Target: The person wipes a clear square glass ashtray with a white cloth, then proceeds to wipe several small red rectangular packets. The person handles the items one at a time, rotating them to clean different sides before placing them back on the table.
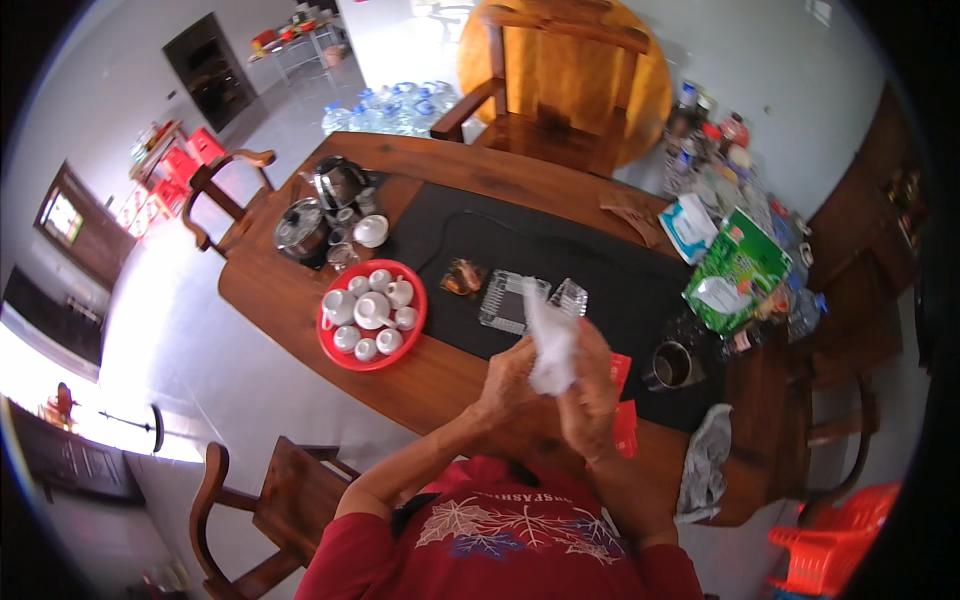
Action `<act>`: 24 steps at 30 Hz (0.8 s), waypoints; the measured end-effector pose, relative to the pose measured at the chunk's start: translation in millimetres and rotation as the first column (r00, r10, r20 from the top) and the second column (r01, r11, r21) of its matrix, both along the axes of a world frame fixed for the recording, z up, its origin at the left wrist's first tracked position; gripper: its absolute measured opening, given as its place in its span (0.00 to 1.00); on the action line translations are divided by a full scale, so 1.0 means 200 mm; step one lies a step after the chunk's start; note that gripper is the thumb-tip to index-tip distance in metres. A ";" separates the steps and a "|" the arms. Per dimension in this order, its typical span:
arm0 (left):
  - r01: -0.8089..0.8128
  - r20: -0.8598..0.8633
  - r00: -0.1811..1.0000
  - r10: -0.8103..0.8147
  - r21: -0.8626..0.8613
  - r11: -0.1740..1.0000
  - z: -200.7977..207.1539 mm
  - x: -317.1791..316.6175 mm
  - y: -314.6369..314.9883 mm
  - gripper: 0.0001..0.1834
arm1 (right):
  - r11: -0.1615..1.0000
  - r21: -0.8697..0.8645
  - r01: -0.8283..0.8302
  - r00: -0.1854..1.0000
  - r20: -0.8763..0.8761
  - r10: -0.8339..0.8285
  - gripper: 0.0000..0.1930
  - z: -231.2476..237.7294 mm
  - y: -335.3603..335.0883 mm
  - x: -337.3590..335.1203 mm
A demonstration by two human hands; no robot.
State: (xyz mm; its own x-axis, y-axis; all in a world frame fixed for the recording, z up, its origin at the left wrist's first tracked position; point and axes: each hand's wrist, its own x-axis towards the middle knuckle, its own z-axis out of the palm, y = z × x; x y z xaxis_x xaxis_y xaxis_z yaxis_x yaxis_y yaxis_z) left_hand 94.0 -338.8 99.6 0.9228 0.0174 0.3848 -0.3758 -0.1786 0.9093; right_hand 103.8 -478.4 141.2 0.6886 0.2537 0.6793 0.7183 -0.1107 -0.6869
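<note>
Both my hands are raised over the near edge of the wooden table [400,400], in front of my chest. Between them is a white cloth or tissue [551,345], smeared by motion. My right hand [590,385] is closed around it from the right. My left hand [508,378] has its fingers curled against its left side. Just beyond lie a clear cut-glass square dish [503,303] and a smaller clear glass piece [569,297], partly hidden by the cloth. A small brown-and-gold packet [463,277] rests left of the dish.
To the left stand a red tray [325,350] of white teacups and pots, a glass kettle [302,228] and a steel kettle [340,183]. On the right are a green bag [738,270], a tissue pack [690,228], a metal cup [672,364], red cards [625,428] and a grey cloth [707,465]. Wooden chairs [300,500] surround the table.
</note>
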 end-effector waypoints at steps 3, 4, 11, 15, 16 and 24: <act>0.060 -0.053 0.997 -0.056 0.078 0.995 -0.03 -0.06 0.00 0.14 | 0.983 -0.178 0.053 0.986 0.162 -0.024 0.12 0.05 0.01 0.00; 0.100 -0.185 0.974 -0.133 -0.176 0.979 0.06 -0.10 -0.04 0.14 | 0.990 -0.130 0.049 0.991 0.126 -0.032 0.12 0.04 0.00 0.03; 0.114 -0.328 0.901 -0.283 -0.450 0.886 0.13 -0.09 -0.04 0.30 | 0.941 0.136 0.310 0.936 -0.219 -0.277 0.11 -0.09 0.03 0.19; 0.037 -0.295 0.891 -0.344 -0.709 0.704 0.18 -0.08 -0.07 0.25 | 0.933 0.049 0.357 0.933 -0.063 -0.354 0.13 -0.13 0.05 0.13; 0.036 -0.264 0.901 -0.344 -0.744 0.667 0.13 -0.07 -0.05 0.25 | 0.938 -0.005 0.345 0.938 0.003 -0.345 0.14 -0.11 0.04 0.09; 0.039 -0.216 0.898 -0.383 -0.829 0.558 0.03 -0.06 0.04 0.25 | 0.954 -0.181 0.240 0.959 0.199 -0.204 0.16 -0.05 0.02 -0.09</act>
